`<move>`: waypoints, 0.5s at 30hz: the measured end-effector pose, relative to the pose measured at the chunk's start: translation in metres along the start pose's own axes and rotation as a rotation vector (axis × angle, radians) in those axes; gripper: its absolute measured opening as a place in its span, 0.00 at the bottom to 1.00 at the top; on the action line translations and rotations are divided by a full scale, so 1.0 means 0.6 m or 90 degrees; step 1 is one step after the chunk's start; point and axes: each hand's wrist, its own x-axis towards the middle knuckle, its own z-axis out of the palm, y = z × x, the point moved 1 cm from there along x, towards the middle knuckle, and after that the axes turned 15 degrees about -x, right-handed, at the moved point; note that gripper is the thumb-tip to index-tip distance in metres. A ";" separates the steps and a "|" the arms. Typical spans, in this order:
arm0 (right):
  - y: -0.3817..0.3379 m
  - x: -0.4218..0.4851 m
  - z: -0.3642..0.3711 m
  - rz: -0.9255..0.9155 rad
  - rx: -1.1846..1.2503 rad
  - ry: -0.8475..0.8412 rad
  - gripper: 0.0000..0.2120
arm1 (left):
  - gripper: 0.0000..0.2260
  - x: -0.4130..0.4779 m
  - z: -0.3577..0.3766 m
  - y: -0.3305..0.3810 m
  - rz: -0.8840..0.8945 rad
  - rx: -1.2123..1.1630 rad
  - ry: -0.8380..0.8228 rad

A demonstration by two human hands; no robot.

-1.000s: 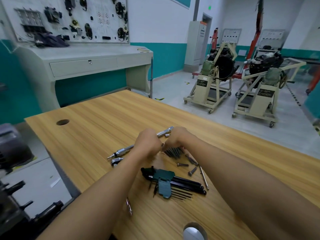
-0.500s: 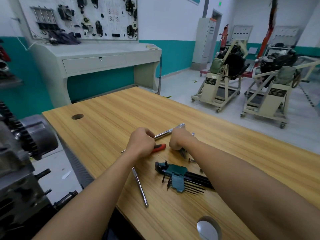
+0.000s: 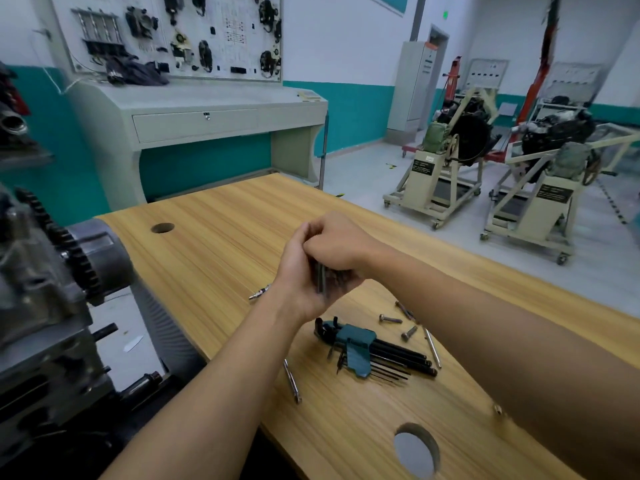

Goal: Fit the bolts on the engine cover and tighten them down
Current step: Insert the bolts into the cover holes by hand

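— What is the person wearing on the arms?

— Nothing that shows. Both forearms are bare from the lower edge of the view up to the wrists, with no sleeve or cuff in sight.

— Gloves? A watch, a ring?

— The left hand (image 3: 304,271) and the right hand (image 3: 337,244) are both ungloved. Neither wrist carries a watch or a band. The fingers are too closely bunched to tell whether any has a ring.

Both hands meet above the wooden table (image 3: 214,237); the left hand (image 3: 304,282) and right hand (image 3: 337,245) close together around dark bolts (image 3: 322,277); 3 loose bolts (image 3: 389,319) lie beside a hex key set (image 3: 370,351).
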 end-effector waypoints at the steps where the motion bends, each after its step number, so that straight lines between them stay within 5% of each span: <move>1: -0.011 -0.005 0.003 0.011 -0.025 -0.001 0.11 | 0.25 -0.008 0.003 -0.001 -0.003 -0.032 -0.003; 9: -0.053 -0.030 0.000 -0.017 -0.199 -0.104 0.11 | 0.24 -0.053 -0.011 -0.006 0.022 -0.098 0.102; 15: -0.060 -0.040 -0.042 -0.070 -0.125 -0.211 0.13 | 0.40 -0.081 -0.023 0.010 0.015 0.018 0.128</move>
